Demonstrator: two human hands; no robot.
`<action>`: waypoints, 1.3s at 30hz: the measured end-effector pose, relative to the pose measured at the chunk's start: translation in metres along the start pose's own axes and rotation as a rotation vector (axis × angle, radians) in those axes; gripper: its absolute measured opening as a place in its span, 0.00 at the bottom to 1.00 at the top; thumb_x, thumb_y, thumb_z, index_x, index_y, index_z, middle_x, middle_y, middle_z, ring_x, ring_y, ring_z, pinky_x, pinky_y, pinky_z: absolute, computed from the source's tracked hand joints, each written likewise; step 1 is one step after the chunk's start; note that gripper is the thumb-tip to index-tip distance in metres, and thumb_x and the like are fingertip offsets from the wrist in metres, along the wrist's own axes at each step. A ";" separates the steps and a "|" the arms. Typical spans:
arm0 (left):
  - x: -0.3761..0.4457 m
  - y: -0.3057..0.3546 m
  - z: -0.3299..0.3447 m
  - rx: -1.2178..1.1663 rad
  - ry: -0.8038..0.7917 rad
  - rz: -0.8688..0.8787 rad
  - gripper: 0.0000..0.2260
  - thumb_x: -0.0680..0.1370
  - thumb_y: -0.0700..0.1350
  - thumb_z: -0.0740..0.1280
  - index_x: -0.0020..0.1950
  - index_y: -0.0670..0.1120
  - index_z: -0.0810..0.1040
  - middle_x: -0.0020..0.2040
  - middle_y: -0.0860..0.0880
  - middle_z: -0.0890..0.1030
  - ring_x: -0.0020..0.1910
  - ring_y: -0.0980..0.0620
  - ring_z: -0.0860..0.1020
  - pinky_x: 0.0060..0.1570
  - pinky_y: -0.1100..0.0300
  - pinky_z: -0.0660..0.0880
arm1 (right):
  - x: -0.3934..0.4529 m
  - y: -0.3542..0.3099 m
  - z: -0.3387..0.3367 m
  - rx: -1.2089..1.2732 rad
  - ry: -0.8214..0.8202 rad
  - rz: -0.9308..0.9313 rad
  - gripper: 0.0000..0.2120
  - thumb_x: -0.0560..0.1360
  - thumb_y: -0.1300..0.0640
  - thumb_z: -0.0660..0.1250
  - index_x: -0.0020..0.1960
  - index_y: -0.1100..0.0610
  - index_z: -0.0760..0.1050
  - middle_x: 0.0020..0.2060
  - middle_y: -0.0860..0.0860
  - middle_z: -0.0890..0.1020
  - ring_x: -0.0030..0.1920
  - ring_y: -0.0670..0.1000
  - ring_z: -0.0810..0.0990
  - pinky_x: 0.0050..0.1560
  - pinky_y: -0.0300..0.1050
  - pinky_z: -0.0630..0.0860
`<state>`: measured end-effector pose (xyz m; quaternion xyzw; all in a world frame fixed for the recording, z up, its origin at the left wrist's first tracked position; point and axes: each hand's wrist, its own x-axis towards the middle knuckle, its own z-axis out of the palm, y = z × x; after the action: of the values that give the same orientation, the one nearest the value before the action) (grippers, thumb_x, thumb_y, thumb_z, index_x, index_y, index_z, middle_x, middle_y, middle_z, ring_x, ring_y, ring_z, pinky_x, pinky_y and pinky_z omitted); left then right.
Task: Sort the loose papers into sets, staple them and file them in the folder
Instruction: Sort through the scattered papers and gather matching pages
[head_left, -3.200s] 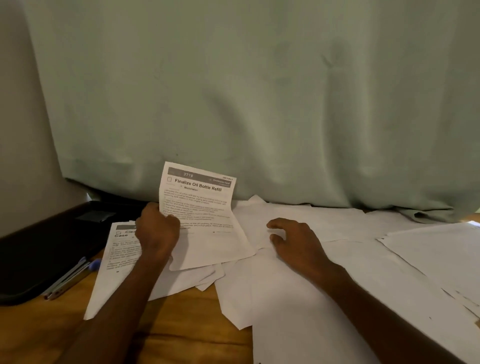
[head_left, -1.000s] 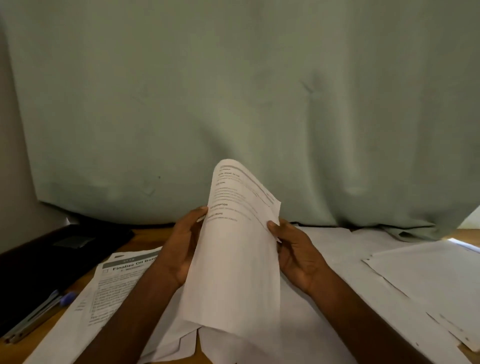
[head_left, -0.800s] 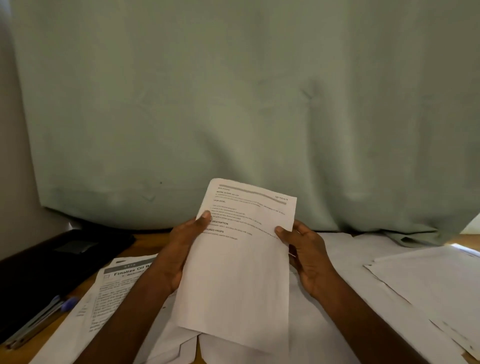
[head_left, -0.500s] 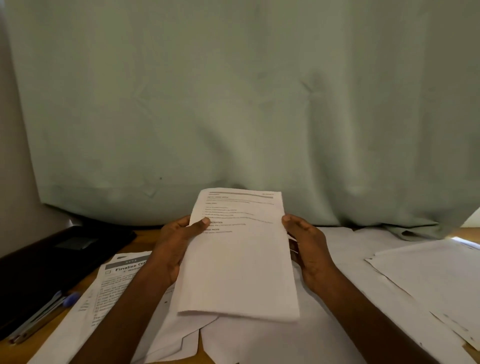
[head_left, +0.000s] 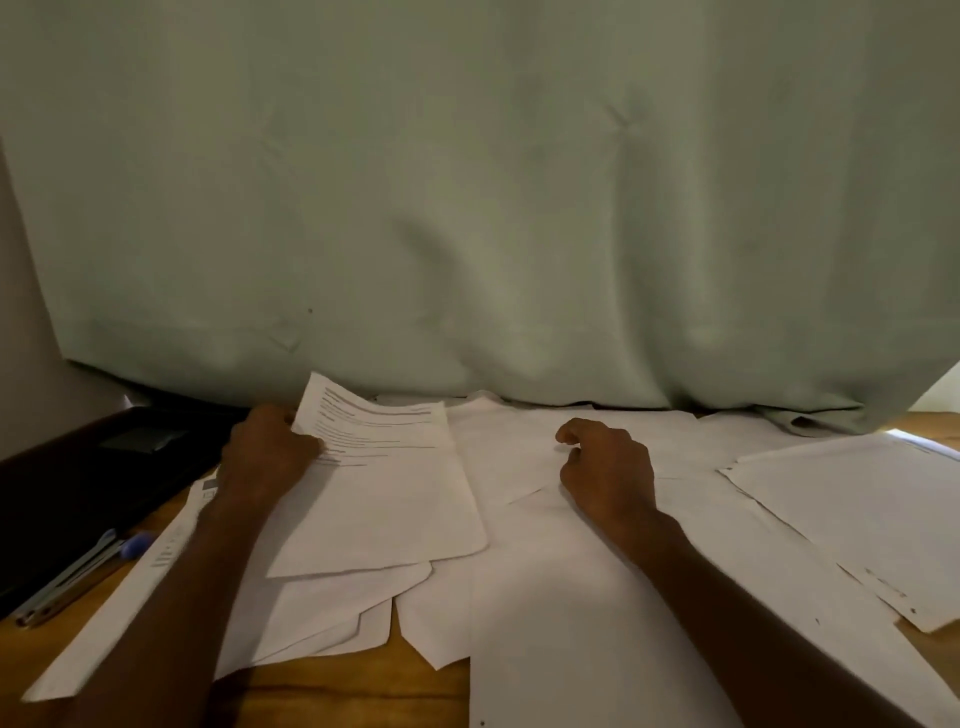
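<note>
Printed sheet (head_left: 379, 488) gripped at left edge by left hand (head_left: 267, 452), far corner lifted, rest laid on loose papers (head_left: 571, 571) on wooden table (head_left: 337, 696); right hand (head_left: 605, 467) loosely curled, nothing held, rested on papers; black folder (head_left: 78, 467) at left

A printed sheet (head_left: 384, 488) lay tilted atop overlapping white papers (head_left: 571, 571) (mostly blank sides up). A separate stack (head_left: 857, 509) lay far right.

White papers (head_left: 597, 582) with black print, pale green curtain (head_left: 467, 182), black folder (head_left: 78, 483), brown wooden table (head_left: 337, 691).
</note>
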<state>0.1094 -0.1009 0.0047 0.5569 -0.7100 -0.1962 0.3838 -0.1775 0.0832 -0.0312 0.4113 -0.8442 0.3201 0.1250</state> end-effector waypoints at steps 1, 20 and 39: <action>-0.003 0.001 0.000 0.117 0.037 -0.004 0.14 0.75 0.39 0.74 0.60 0.39 0.80 0.59 0.36 0.81 0.57 0.33 0.79 0.49 0.50 0.73 | 0.001 0.001 0.000 -0.049 -0.024 -0.017 0.19 0.76 0.62 0.62 0.62 0.45 0.78 0.58 0.43 0.84 0.59 0.51 0.80 0.58 0.45 0.68; -0.142 0.104 0.103 0.358 -0.834 0.823 0.49 0.65 0.78 0.69 0.81 0.61 0.57 0.81 0.56 0.61 0.78 0.52 0.62 0.77 0.45 0.59 | 0.015 0.003 -0.056 1.354 0.229 0.468 0.18 0.74 0.71 0.58 0.48 0.56 0.83 0.39 0.51 0.88 0.35 0.48 0.86 0.32 0.40 0.75; -0.099 0.100 0.059 -0.731 -0.769 0.246 0.19 0.74 0.37 0.77 0.63 0.50 0.84 0.55 0.45 0.86 0.54 0.50 0.86 0.49 0.60 0.82 | -0.025 0.084 -0.129 0.836 0.172 0.195 0.19 0.73 0.73 0.58 0.46 0.56 0.84 0.43 0.54 0.88 0.39 0.47 0.83 0.32 0.34 0.74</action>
<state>0.0087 0.0135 0.0064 0.1880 -0.7448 -0.5733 0.2851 -0.2335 0.2196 0.0184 0.3168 -0.6634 0.6777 -0.0134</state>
